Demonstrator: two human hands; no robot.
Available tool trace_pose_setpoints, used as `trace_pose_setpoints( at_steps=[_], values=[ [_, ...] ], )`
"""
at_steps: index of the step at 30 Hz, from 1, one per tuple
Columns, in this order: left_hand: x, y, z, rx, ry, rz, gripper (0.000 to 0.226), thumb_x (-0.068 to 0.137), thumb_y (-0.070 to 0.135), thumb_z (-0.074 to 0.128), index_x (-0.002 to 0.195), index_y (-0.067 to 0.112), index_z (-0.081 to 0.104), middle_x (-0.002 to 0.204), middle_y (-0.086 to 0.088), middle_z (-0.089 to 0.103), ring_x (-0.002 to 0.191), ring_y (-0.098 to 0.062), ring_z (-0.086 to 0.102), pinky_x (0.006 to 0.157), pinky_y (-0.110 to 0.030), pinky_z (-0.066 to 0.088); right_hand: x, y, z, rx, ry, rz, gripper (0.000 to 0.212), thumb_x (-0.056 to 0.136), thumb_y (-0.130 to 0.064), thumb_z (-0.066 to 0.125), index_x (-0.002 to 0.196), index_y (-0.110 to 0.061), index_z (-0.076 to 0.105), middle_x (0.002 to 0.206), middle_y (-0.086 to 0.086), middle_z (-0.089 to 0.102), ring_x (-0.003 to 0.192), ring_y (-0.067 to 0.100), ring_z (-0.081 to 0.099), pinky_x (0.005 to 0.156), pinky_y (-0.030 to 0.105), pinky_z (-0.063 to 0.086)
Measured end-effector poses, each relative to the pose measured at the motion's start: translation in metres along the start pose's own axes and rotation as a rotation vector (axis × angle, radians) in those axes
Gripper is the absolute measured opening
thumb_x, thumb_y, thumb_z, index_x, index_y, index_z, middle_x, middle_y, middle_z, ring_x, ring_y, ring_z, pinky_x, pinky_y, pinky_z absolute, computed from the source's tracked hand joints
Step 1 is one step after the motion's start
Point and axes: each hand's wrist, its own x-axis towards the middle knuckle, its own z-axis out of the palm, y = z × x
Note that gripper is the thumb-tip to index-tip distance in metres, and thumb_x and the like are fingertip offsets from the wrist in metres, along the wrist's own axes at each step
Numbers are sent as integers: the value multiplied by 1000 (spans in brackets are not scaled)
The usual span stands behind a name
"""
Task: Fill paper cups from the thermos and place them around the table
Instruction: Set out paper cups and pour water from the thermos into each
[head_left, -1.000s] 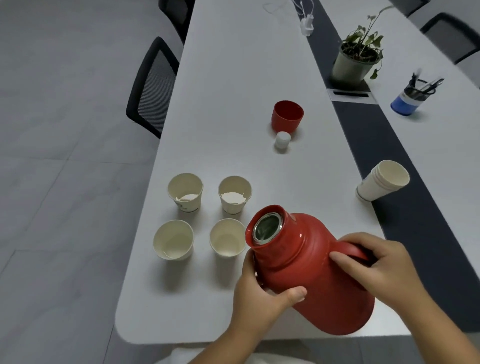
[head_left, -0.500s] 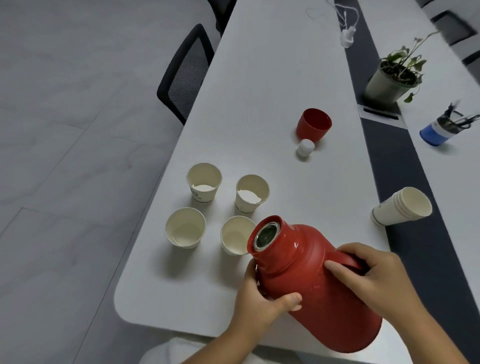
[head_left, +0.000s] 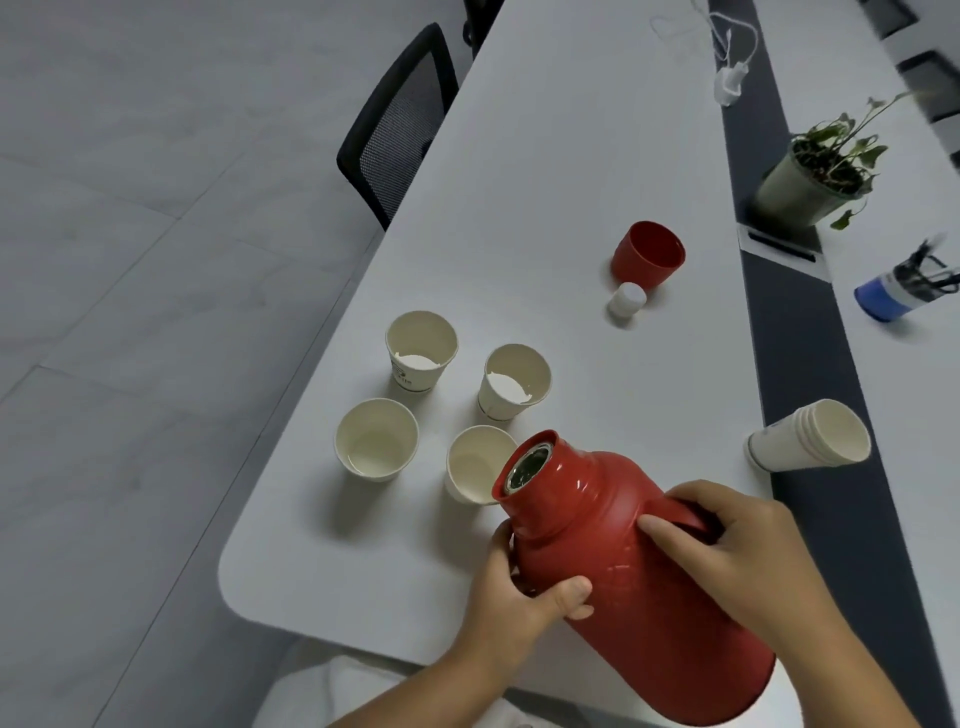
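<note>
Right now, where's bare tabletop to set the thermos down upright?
Best: the bare strip between the four paper cups and the lying cup stack, below the white stopper. Also the far tabletop beyond the red cap. Crowded: the cup cluster, with the thermos mouth over the near-right cup.

Both hands (head_left: 519, 597) tilt the red thermos (head_left: 634, 577) over a paper cup (head_left: 475, 462).

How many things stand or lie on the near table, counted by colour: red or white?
Red: 2, the thermos and the red cup.
White: 6, four paper cups, the cup stack and the stopper.
Total: 8.
</note>
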Motion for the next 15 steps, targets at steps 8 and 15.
trace_pose_setpoints(
  at_steps=[8, 15],
  values=[
    [0, -1, 1, -99, -23, -6, 62, 50, 18, 77, 104, 24, 46, 113, -14, 56, 85, -18, 68, 57, -22, 55, 3, -1, 1, -43, -29, 36, 19, 70, -22, 74, 70, -31, 57, 62, -21, 58, 64, 2, 58, 58, 13, 38],
    [0, -2, 1, -124, -44, -4, 57, 58, 10, 79, 103, 25, 46, 107, -12, 57, 79, -14, 70, 55, -21, 55, 4, -2, 1, -62, -45, 49, 16, 71, -23, 72, 73, -29, 58, 64, -22, 56, 66, 1, 56, 59, 12, 37]
  ],
)
